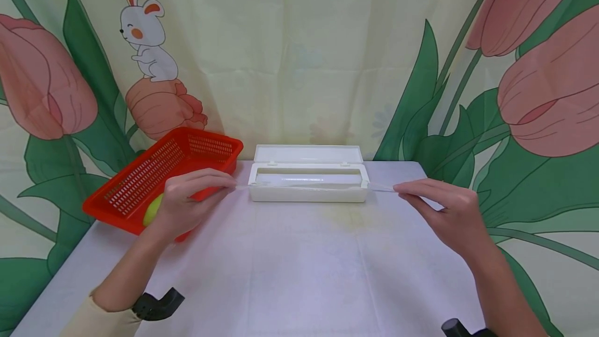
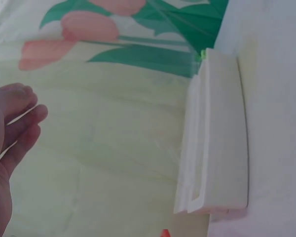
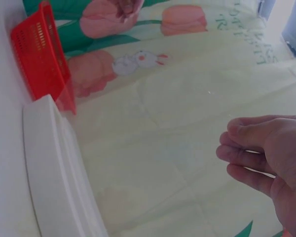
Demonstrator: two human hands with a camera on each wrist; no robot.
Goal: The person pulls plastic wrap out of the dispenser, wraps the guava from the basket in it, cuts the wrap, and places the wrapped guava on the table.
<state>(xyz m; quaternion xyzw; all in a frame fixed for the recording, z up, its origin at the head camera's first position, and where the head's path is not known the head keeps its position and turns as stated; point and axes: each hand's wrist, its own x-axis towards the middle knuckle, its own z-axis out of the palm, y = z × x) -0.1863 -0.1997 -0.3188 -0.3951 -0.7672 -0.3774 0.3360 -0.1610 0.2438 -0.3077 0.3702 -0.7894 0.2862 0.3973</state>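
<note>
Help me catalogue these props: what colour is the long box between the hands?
White; the box shows best in the head view.

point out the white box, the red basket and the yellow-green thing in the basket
White box (image 1: 307,195), head view: its front wall
Red basket (image 1: 146,177), head view: its slotted inner wall
Yellow-green thing (image 1: 152,210), head view: its visible side

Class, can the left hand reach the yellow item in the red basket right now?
Probably yes: the red basket is open on top and the left hand looks close, but it may need to release the clear film it pinches.
</note>
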